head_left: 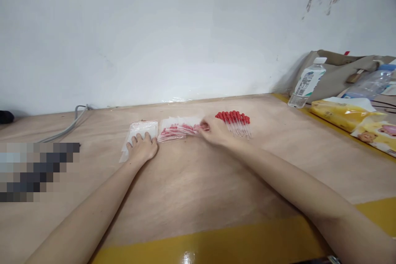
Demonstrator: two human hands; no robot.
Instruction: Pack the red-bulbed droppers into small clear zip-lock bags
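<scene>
My left hand [142, 147] lies with its fingers spread on a stack of clear zip bags [148, 127]. To its right is a pile of filled zip bags [173, 133] with red-topped pieces showing through the plastic. My right hand [213, 130] is closed in a pinch at the right end of that pile, on a filled zip bag [196, 128]; its fingers partly hide the bag. Just beyond my right hand, red-topped droppers [234, 120] with clear, thin stems lie side by side in a row.
A water bottle [307, 83] stands at the back right against a grey-beige bag [332, 72]. Yellow tissue packs [340, 111] lie beside them. A grey cable [74, 121] runs along the left, near a pixelated patch. The white wall [139, 37] bounds the table's back.
</scene>
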